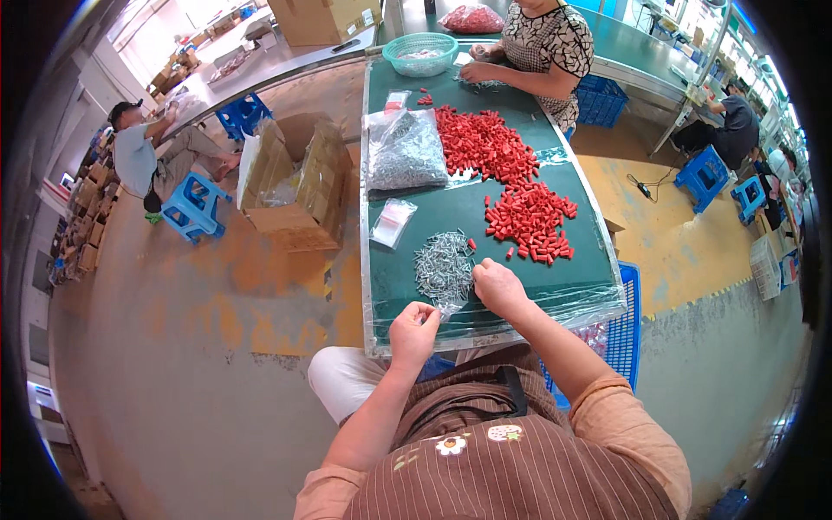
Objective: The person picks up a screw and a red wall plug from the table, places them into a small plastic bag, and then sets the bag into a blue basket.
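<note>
My left hand [412, 330] is closed at the near edge of the green table [511, 286], pinching the edge of a small clear plastic bag [448, 305]. My right hand [497, 286] is closed too, holding the bag's other side just beside a heap of small grey metal screws [443, 263]. A pile of red plastic plugs [530, 218] lies to the right of the screws. More red plugs [481, 141] spread farther back on the table.
A large clear bag of screws [404, 152] and a stack of small empty bags [393, 222] lie on the left. A teal basket [420, 54] stands at the far end, where another person sorts parts. Open cardboard boxes [295, 184] and blue stools [194, 204] stand left; a blue crate [622, 334] right.
</note>
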Tool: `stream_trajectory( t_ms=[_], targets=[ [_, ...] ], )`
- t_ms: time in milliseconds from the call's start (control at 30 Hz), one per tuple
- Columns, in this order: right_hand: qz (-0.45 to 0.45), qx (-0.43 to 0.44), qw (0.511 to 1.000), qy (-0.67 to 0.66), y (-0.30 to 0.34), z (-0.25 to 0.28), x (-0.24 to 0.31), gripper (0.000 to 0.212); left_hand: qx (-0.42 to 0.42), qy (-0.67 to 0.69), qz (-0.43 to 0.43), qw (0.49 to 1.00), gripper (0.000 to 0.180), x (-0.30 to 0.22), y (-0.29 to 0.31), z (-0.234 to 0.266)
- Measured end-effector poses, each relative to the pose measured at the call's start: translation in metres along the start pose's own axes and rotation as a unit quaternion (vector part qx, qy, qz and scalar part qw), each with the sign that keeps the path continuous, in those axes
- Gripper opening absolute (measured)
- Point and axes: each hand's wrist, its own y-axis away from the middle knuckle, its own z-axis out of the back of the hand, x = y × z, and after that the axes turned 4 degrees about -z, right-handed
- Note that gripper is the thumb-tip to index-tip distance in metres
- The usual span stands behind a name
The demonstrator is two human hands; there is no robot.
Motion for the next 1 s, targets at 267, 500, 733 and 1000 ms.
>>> stream_trajectory(
  t_ms=[267, 500, 733, 1000],
  targets=[
    [-0.043, 0.018, 0.997, -0.063, -0.007, 0.007, -0.009, 0.011, -0.001, 0.015, 0.029, 0.999, 0.011, 0.004, 0.000, 0.000],
    [-0.103, 0.025, 0.987, -0.118, 0.006, 0.023, -0.016, 0.014, 0.018, -0.036, 0.026, 0.999, 0.009, 0.000, -0.003, 0.006],
    [-0.048, -0.012, 0.997, -0.060, 0.009, 0.002, -0.006, 0.015, 0.006, -0.007, 0.029, 1.000, 0.010, -0.007, 0.000, 0.005],
    [-0.075, 0.015, 0.995, 0.062, -0.002, -0.001, 0.006, 0.012, -0.008, -0.060, 0.000, 0.998, 0.012, -0.012, -0.002, 0.006]
  ],
)
